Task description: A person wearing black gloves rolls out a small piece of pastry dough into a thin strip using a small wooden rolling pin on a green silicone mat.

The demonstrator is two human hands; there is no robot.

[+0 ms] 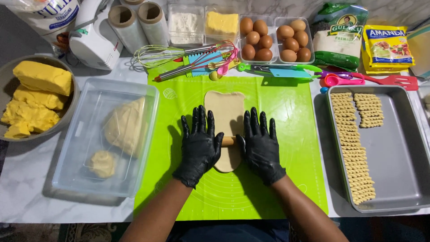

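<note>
Green mat (277,134), centre: strip of rolled dough (226,116), rolling pin (229,141) across it, left hand (199,148) and right hand (261,150) in black gloves, flat on the pin, palms down. Left: clear plastic tub (80,134) with two dough lumps; bowl (67,118) of yellow butter blocks. Right: grey baking tray (398,152), rows of ridged dough sticks (356,148). Rear: egg boxes (273,40), whisk (156,56), hand mixer (94,42).

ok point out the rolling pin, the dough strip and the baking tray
rolling pin (229,141), head view, on the wooden bit showing between the gloved hands
dough strip (226,110), head view, on its flat upper middle
baking tray (396,157), head view, on its bare grey floor
</note>
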